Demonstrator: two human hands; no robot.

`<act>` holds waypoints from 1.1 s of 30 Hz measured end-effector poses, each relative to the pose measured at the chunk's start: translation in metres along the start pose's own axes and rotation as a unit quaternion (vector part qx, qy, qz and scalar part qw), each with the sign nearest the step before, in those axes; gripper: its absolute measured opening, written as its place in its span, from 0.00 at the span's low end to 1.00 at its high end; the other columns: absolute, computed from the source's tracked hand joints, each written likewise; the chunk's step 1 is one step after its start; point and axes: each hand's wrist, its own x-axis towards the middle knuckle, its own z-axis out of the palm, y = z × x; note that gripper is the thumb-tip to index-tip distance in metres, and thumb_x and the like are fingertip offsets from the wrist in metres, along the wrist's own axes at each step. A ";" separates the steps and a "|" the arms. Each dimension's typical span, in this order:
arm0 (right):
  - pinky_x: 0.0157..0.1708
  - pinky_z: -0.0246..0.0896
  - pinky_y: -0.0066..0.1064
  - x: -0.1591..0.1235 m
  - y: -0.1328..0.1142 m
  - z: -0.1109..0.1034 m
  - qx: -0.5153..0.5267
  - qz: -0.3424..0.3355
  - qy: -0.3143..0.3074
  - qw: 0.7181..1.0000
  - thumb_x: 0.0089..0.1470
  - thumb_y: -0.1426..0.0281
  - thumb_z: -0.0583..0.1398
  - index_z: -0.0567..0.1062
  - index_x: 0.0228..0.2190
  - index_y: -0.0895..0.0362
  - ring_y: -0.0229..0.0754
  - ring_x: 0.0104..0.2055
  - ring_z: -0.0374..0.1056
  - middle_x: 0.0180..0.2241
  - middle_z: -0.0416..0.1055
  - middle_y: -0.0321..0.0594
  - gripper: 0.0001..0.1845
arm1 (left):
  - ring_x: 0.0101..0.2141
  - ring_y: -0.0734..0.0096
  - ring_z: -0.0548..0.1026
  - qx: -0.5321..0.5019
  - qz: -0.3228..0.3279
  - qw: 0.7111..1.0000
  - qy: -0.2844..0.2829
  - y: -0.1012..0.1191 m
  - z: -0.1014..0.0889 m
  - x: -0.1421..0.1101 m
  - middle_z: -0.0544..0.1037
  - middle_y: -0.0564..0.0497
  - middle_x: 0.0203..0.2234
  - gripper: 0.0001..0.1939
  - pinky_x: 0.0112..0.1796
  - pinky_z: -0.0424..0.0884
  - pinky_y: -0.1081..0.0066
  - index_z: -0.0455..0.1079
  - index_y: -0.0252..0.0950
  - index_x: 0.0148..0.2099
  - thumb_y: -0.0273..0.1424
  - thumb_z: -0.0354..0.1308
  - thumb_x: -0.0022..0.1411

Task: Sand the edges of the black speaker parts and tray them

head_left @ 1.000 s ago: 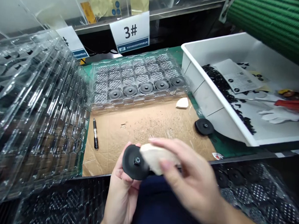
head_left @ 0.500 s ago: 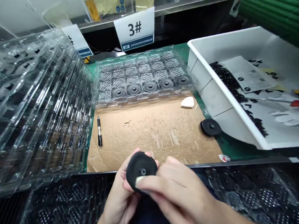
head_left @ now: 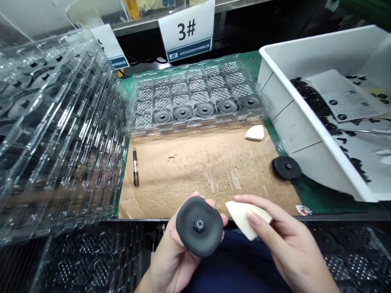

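My left hand (head_left: 176,261) grips a round black rubber disc (head_left: 199,226) with a metal-centred hub, its face turned up toward me. My right hand (head_left: 285,241) pinches a cream wedge-shaped sponge (head_left: 246,217) between fingers and thumb. The sponge sits just right of the disc, apart from it. Another black disc (head_left: 286,168) lies on the green mat beyond my right hand. A clear blister tray (head_left: 198,87) holds several black discs along its front row.
A second cream sponge (head_left: 255,133) and a black pen (head_left: 135,166) lie on the cardboard sheet (head_left: 194,172). A stack of clear trays (head_left: 52,134) rises at left. A white bin (head_left: 298,125) holding papers and black pieces stands at right. More trays lie below the bench edge.
My right hand has drawn the sponge off the disc and to the right, uncovering the disc's face. My left hand has turned the disc upward. The view has shifted slightly.
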 end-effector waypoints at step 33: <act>0.35 0.59 0.31 0.016 -0.062 0.025 -0.153 -0.356 -0.133 0.912 0.56 0.78 0.52 0.70 0.40 0.59 0.38 0.34 0.67 0.33 0.74 0.39 0.12 | 0.45 0.64 0.73 0.101 0.058 0.989 0.089 -0.009 0.002 0.002 0.78 0.51 0.43 0.23 0.49 0.66 0.70 0.73 0.44 0.46 0.36 0.67 0.44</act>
